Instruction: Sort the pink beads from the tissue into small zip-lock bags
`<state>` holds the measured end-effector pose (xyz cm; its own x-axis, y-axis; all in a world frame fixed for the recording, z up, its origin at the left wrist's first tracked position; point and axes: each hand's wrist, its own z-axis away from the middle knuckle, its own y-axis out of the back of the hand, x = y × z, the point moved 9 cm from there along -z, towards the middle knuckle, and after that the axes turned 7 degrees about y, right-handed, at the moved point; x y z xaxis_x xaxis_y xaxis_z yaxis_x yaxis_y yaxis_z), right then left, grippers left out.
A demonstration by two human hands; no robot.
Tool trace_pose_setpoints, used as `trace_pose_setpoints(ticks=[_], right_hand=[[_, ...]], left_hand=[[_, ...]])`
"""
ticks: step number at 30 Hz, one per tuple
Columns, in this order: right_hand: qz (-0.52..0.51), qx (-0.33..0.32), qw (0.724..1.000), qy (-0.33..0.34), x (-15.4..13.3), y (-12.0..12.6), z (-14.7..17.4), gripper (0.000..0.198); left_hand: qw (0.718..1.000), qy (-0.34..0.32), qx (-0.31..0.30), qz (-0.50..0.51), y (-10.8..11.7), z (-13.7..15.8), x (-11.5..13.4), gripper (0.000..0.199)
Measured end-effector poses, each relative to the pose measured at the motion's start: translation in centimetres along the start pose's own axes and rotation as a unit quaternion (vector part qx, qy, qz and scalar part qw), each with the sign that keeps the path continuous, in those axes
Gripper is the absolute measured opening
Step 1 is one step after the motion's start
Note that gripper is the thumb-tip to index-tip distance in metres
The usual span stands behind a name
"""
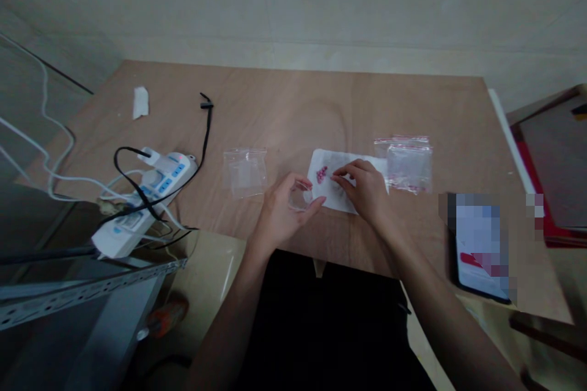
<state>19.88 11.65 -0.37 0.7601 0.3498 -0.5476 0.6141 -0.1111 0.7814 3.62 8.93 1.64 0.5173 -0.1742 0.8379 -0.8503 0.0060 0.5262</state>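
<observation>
The table (pixel 284 110) carries a white sheet (pixel 338 199), with the right hand (pixel 367 186) over it, thumb and fingertips drawn close together, though whether they pinch anything I cannot tell. A stack of clear bags (pixel 409 166) lies at the sheet's right end; the left hand (pixel 279 206) curls around a clear plastic piece (pixel 299 197), and small pink pieces (pixel 321 175) cluster on the sheet between the hands
</observation>
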Motion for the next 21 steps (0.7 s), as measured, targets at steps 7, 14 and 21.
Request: trace_pose_setpoints(ticks=[7, 14, 21], right_hand=[[-0.144, 0.029, 0.985, 0.094, -8.6, 2.9, 1.7, 0.017], [-0.145, -0.029, 0.985, 0.088, -7.1, 2.6, 2.5, 0.019], [-0.258, -0.001, 0.965, -0.043, -2.7, 3.1, 3.5, 0.011]], left_hand=[[0.998, -0.024, -0.050, 0.026, -1.3, -0.2, 0.9, 0.031], [0.998, 0.005, -0.049, 0.046, -1.9, 0.1, 0.4, 0.055], [0.982, 0.030, -0.085, 0.169, -1.8, 0.7, 0.5, 0.021]])
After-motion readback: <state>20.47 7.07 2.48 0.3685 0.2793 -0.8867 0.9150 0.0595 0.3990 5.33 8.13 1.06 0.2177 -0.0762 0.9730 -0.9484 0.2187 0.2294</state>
